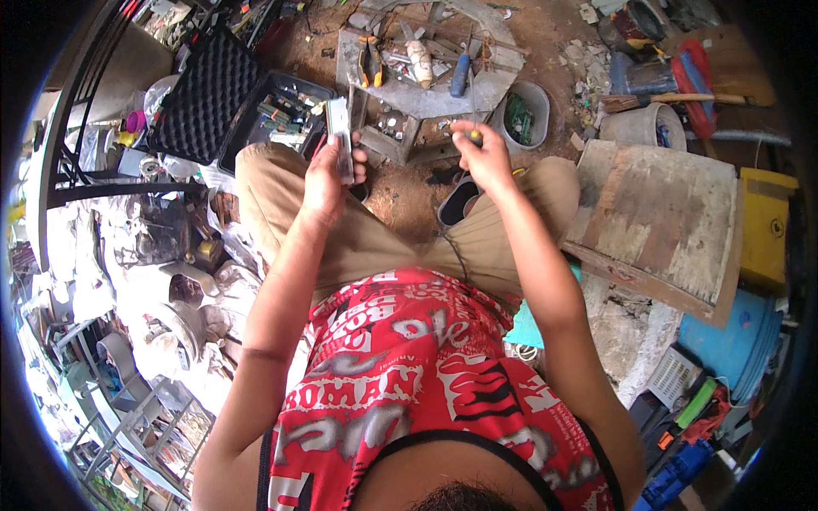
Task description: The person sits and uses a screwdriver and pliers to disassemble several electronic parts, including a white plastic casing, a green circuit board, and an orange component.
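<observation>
My left hand (325, 179) is wrapped round a flat, silver, box-shaped metal part (341, 128) held on edge above my left knee. Its exact kind is not clear from here. In my right hand (487, 160) is a screwdriver (475, 135) with a dark and yellowish handle, its thin shaft pointing away from me. The two hands are apart, and the screwdriver does not touch the metal part. Beyond them, a worn board (430, 104) bears orange-handled pliers (370, 63), a blue-handled screwdriver (460, 77) and a taped, pale-handled tool (418, 61).
An open black case (234, 140) with foam lining and small parts lies at the left. A bucket (538, 100) holding green circuit boards stands beyond my right knee. To the right are a wooden panel (656, 221), a yellow box (767, 230) and a blue drum (733, 341).
</observation>
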Action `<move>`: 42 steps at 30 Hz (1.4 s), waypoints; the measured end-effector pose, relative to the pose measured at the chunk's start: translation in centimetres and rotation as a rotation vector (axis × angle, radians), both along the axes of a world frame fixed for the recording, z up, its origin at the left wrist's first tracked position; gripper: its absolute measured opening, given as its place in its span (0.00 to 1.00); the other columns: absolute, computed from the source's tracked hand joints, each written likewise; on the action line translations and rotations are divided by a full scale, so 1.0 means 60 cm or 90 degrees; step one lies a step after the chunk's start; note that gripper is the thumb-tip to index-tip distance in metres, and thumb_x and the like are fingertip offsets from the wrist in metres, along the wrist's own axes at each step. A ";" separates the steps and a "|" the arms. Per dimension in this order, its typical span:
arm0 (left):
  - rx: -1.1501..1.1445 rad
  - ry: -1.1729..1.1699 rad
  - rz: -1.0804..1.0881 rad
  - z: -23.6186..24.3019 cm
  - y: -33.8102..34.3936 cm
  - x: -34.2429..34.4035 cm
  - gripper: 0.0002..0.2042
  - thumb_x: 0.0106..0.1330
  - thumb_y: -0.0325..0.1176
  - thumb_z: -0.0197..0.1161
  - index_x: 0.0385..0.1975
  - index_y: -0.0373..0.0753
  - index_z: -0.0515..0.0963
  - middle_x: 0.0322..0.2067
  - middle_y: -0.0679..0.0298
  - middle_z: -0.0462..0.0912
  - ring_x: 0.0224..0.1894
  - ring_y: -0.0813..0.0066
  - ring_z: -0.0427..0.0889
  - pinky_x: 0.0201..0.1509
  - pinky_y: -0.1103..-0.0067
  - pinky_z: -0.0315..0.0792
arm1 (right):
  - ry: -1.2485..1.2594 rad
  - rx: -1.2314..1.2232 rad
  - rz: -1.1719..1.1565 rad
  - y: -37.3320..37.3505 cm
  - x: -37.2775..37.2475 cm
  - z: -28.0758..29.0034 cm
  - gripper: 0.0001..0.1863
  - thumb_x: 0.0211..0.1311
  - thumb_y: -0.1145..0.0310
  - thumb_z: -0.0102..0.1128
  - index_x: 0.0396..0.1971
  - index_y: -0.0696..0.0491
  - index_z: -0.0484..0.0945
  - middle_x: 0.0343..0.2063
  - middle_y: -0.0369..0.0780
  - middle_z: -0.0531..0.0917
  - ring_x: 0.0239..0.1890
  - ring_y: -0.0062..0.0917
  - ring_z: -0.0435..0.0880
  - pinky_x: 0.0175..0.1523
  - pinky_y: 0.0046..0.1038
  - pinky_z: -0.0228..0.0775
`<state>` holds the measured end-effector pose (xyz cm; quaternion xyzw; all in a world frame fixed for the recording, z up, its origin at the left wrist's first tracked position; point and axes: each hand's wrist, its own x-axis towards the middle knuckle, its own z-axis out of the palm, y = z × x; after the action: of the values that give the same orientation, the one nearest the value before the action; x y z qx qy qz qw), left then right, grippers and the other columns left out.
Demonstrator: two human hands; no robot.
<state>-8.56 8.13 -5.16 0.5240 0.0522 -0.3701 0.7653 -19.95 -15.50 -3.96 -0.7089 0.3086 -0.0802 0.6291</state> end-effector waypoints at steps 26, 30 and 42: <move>-0.339 -0.108 -0.045 0.122 -0.062 -0.040 0.20 0.72 0.38 0.49 0.60 0.37 0.65 0.55 0.59 0.74 0.54 0.72 0.74 0.58 0.71 0.67 | -0.193 -0.043 0.069 0.101 -0.046 0.103 0.11 0.61 0.66 0.63 0.37 0.58 0.79 0.22 0.34 0.81 0.21 0.14 0.76 0.28 0.19 0.68; -0.134 -0.182 -0.045 0.142 -0.051 -0.011 0.09 0.68 0.30 0.57 0.45 0.36 0.75 0.40 0.65 0.81 0.42 0.79 0.80 0.47 0.80 0.76 | -0.207 -0.105 0.067 0.102 -0.054 0.119 0.10 0.60 0.67 0.64 0.36 0.58 0.80 0.23 0.37 0.82 0.23 0.15 0.77 0.30 0.21 0.69; -0.241 -0.133 -0.042 0.126 -0.051 -0.013 0.11 0.69 0.28 0.54 0.49 0.37 0.74 0.40 0.65 0.81 0.43 0.75 0.81 0.52 0.74 0.77 | -0.329 -0.373 0.022 0.102 -0.054 0.129 0.10 0.47 0.75 0.71 0.33 0.56 0.82 0.24 0.40 0.80 0.24 0.27 0.80 0.29 0.25 0.71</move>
<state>-9.33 5.05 2.42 0.4078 -0.1150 -0.3422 0.8387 -23.18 -9.37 3.78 -0.8201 0.0917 -0.3302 0.4582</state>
